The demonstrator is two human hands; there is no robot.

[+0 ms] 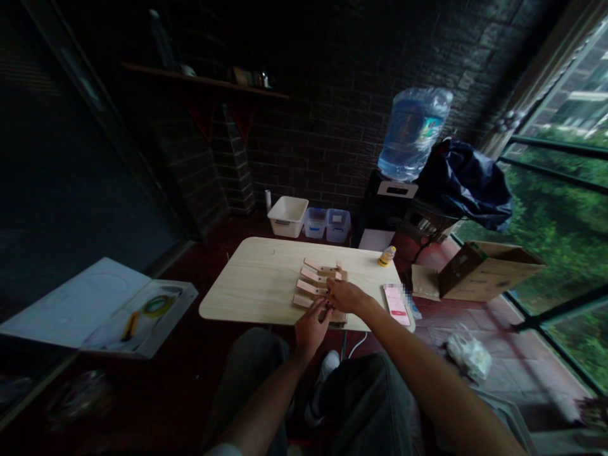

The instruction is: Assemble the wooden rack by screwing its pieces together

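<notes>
Several pale wooden slats stick out leftward, side by side, from a wooden base near the table's front edge. Dark round spots, like holes or screw heads, show on the slats. Over the base, my right hand is closed in a pinch, with a small yellowish bit showing at its fingertips. Just in front of it, my left hand has thumb and forefinger curled together at the near slats. What either hand pinches is too small and too covered to name. Both hands nearly meet at the fingertips.
On the light wooden table lie a phone and a small yellow-based bottle. An open white case with tools stands left. Plastic bins, a water dispenser and a cardboard box stand beyond.
</notes>
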